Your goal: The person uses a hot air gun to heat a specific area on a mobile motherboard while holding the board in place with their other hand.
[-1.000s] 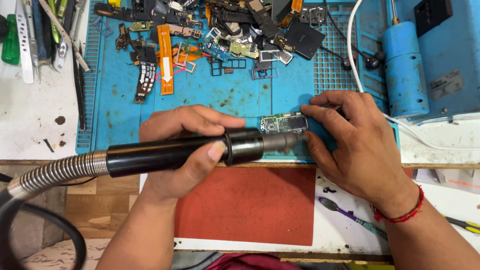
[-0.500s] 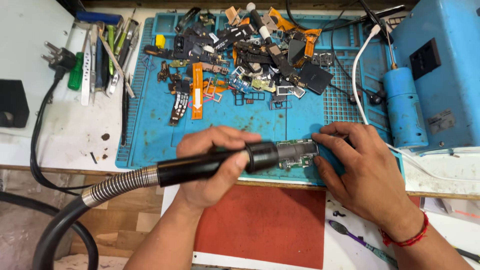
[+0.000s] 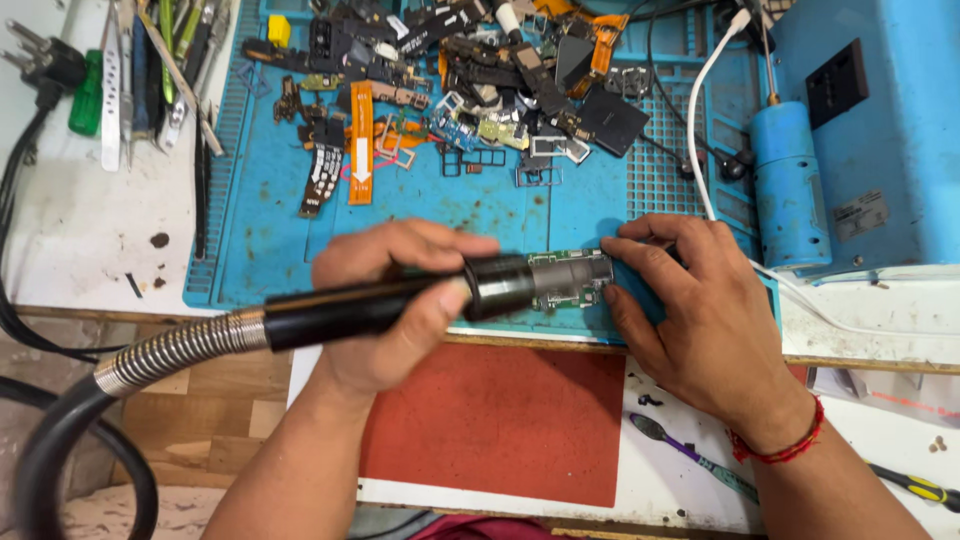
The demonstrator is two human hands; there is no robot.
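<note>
Two hands engaged: left hand grips hot-air wand, nozzle at board's nine o'clock; right hand pins circuit board by fingertips. Best kept steady.

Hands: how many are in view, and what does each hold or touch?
2. The left hand grips the black hot-air handpiece; the right hand steadies the small circuit board on the blue mat.
</note>
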